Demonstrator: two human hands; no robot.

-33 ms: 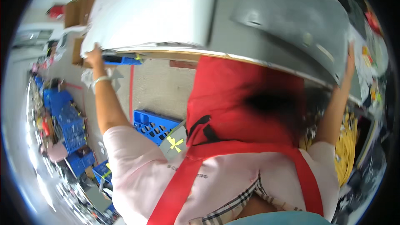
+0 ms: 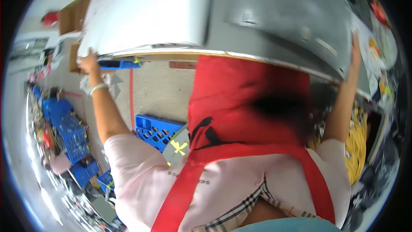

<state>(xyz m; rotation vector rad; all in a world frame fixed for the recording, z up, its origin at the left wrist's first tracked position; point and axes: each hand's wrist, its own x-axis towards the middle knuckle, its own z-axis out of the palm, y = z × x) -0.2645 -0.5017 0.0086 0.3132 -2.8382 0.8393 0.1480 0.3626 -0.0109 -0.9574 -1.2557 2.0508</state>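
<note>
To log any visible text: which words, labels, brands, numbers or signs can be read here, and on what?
None reads clearly.
Pink shirt: small dark lettering, too small to read.
Yellow-orange patch at right: any print too blurred to tell.

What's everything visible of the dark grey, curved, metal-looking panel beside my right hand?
The dark grey, curved, metal-looking panel is slightly glossy, with small pale marks. It lies over the flat grey tabletop, a dark shadow under its near edge, far edge out of frame. Your right hand apparently touches its right edge.
</note>
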